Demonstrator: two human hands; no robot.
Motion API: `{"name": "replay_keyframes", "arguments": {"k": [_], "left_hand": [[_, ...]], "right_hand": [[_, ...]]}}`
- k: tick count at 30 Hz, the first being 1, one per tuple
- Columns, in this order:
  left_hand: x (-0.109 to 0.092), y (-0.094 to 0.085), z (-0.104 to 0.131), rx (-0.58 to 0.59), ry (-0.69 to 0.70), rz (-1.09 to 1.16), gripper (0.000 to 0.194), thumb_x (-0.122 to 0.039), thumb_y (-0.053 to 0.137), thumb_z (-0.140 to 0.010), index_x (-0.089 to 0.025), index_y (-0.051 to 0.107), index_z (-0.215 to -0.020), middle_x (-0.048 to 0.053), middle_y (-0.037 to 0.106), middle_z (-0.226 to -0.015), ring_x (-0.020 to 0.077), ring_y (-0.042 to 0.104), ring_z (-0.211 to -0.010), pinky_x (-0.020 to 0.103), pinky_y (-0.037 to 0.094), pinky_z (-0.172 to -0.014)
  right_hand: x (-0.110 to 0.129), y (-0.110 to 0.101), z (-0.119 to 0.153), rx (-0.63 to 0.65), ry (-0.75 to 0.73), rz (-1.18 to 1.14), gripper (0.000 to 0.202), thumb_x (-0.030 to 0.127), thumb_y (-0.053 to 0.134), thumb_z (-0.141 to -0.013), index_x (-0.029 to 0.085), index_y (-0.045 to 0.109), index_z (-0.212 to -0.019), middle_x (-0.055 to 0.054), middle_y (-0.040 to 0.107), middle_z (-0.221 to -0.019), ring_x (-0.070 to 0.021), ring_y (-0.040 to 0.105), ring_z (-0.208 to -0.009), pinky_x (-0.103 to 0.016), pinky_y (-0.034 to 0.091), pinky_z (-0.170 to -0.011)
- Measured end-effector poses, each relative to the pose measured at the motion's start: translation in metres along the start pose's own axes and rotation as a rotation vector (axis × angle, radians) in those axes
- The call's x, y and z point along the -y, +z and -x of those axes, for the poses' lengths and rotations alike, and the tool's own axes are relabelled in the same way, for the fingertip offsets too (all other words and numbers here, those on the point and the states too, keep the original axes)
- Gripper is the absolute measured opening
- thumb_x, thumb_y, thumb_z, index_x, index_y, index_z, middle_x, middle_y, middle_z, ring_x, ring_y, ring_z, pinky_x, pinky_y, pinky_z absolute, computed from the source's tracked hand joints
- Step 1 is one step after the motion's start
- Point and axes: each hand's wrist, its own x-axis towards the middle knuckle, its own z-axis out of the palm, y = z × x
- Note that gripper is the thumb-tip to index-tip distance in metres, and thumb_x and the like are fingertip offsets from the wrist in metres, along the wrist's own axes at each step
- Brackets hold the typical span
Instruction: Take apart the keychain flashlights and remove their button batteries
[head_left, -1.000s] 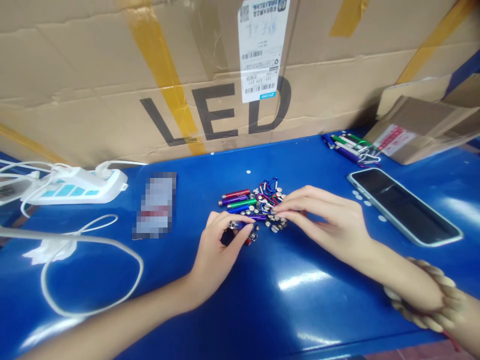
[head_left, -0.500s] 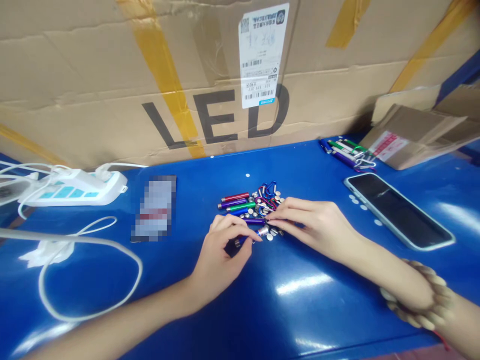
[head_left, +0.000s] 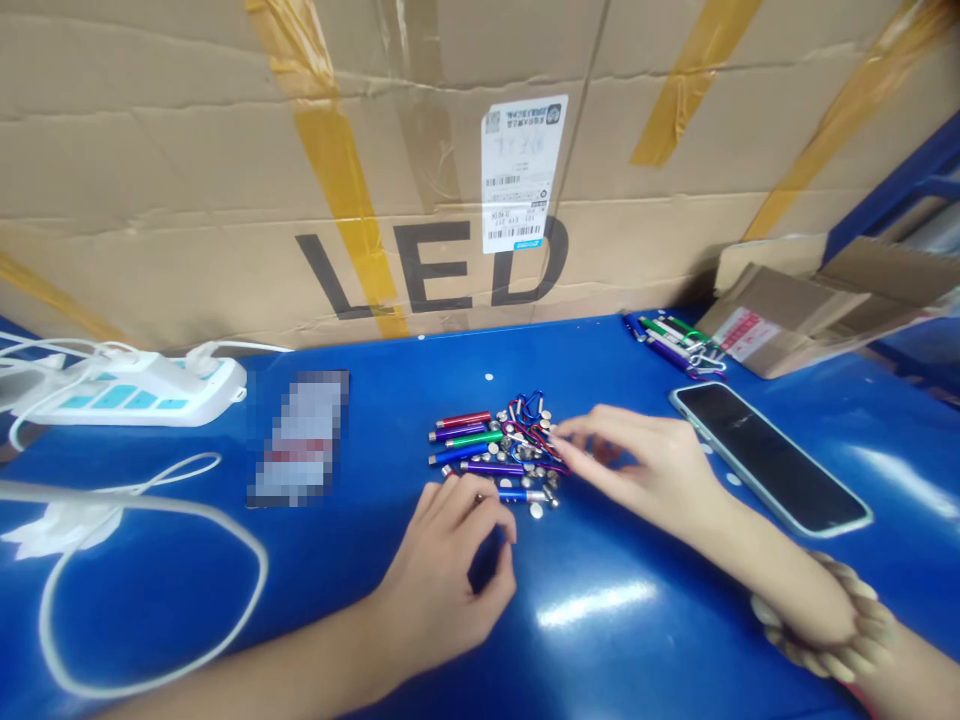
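My left hand hovers at the near edge of the pile, its fingers curled and a gap between thumb and forefinger; nothing shows in it. Just beyond its fingertips lies a blue penlight-like tube with a silver end. My right hand has thumb and forefinger pinched over the pile's right side; what they grip is too small to make out. Close by are red and blue carabiner clips and several small silver discs like button cells. Red, green and purple tubes lie side by side.
A phone lies at the right, with more tubes and clips behind it beside an open carton. At left are a blurred-out flat object, a power strip and a white cable. A large cardboard box stands behind.
My left hand has let go of the blue tube, which now lies on the table, and has drawn back towards me. My right fingers have shifted towards the clips. The camera view has tilted up.
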Motion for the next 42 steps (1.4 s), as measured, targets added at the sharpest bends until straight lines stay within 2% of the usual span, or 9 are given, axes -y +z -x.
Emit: {"name": "replay_keyframes", "arguments": {"k": [4, 7, 13, 18, 22, 27, 30, 35, 42], "left_hand": [[0.001, 0.001, 0.000, 0.046, -0.015, -0.015, 0.016, -0.009, 0.049, -0.078, -0.020, 0.054, -0.088, 0.004, 0.055, -0.095, 0.0209, 0.050, -0.090, 0.035, 0.035, -0.077], [0.001, 0.001, 0.001, 0.023, 0.002, 0.005, 0.023, -0.009, 0.046, -0.081, -0.022, 0.054, -0.098, 0.005, 0.054, -0.106, 0.0211, 0.050, -0.097, 0.036, 0.036, -0.082], [0.002, -0.001, 0.004, -0.030, 0.039, 0.123, 0.022, -0.005, 0.043, -0.084, -0.022, 0.055, -0.092, 0.003, 0.052, -0.100, 0.0167, 0.051, -0.091, 0.032, 0.035, -0.085], [0.001, -0.002, 0.004, -0.044, 0.066, 0.170, 0.024, -0.003, 0.041, -0.084, -0.021, 0.054, -0.091, 0.004, 0.052, -0.098, 0.0171, 0.051, -0.092, 0.032, 0.037, -0.084], [0.001, -0.003, 0.002, -0.031, 0.070, 0.157, 0.025, -0.002, 0.041, -0.083, -0.021, 0.053, -0.092, 0.004, 0.052, -0.096, 0.0171, 0.051, -0.090, 0.033, 0.038, -0.084], [0.002, -0.003, 0.003, -0.009, 0.055, 0.176, 0.024, -0.003, 0.042, -0.084, -0.021, 0.054, -0.091, 0.004, 0.052, -0.097, 0.0179, 0.051, -0.091, 0.033, 0.039, -0.084], [0.002, -0.003, 0.004, 0.000, 0.053, 0.186, 0.023, -0.003, 0.041, -0.084, -0.021, 0.054, -0.090, 0.005, 0.053, -0.096, 0.0182, 0.051, -0.090, 0.033, 0.040, -0.082], [0.001, -0.004, 0.003, 0.010, 0.070, 0.179, 0.022, -0.004, 0.041, -0.084, -0.021, 0.055, -0.086, 0.004, 0.055, -0.093, 0.0176, 0.052, -0.087, 0.032, 0.041, -0.079], [-0.001, -0.007, 0.002, 0.006, 0.107, 0.156, 0.021, -0.002, 0.043, -0.082, -0.019, 0.056, -0.083, 0.003, 0.055, -0.090, 0.0160, 0.051, -0.084, 0.031, 0.040, -0.078]], "right_hand": [[0.004, 0.002, 0.002, 0.311, -0.196, -0.043, 0.026, 0.031, 0.056, -0.090, 0.018, 0.060, -0.068, 0.004, 0.058, -0.056, -0.0086, 0.054, -0.050, -0.022, 0.037, -0.051], [0.005, 0.004, 0.002, 0.425, -0.190, -0.060, 0.027, 0.031, 0.050, -0.093, 0.017, 0.061, -0.072, 0.002, 0.060, -0.064, -0.0096, 0.056, -0.054, -0.021, 0.038, -0.053], [-0.001, 0.001, -0.003, 0.287, -0.108, -0.022, 0.026, 0.029, 0.046, -0.094, 0.018, 0.064, -0.079, -0.002, 0.066, -0.075, -0.0127, 0.061, -0.068, -0.022, 0.044, -0.062], [-0.036, -0.004, -0.006, 0.133, 0.237, 0.231, 0.020, 0.035, 0.050, -0.090, 0.023, 0.064, -0.098, -0.003, 0.067, -0.098, -0.0169, 0.064, -0.082, -0.025, 0.049, -0.063], [-0.082, -0.008, -0.002, 0.103, 0.426, 0.453, 0.037, 0.039, 0.051, -0.085, 0.016, 0.060, -0.112, -0.012, 0.063, -0.111, -0.0286, 0.058, -0.105, -0.041, 0.047, -0.088], [-0.117, -0.014, 0.006, 0.059, 0.579, 0.564, 0.052, 0.050, 0.045, -0.084, 0.012, 0.058, -0.116, -0.022, 0.057, -0.121, -0.0427, 0.051, -0.111, -0.061, 0.039, -0.087], [-0.124, -0.017, 0.006, 0.082, 0.590, 0.563, 0.055, 0.053, 0.045, -0.085, 0.015, 0.054, -0.124, -0.019, 0.052, -0.131, -0.0403, 0.046, -0.119, -0.060, 0.037, -0.093], [-0.137, -0.022, -0.005, 0.180, 0.577, 0.498, 0.052, 0.048, 0.046, -0.085, 0.014, 0.055, -0.123, -0.014, 0.057, -0.127, -0.0312, 0.051, -0.118, -0.047, 0.044, -0.093], [-0.165, -0.023, -0.047, 0.279, 0.610, 0.496, 0.036, 0.031, 0.046, -0.084, 0.020, 0.065, -0.112, -0.010, 0.063, -0.119, -0.0297, 0.058, -0.107, -0.044, 0.046, -0.085]]}}
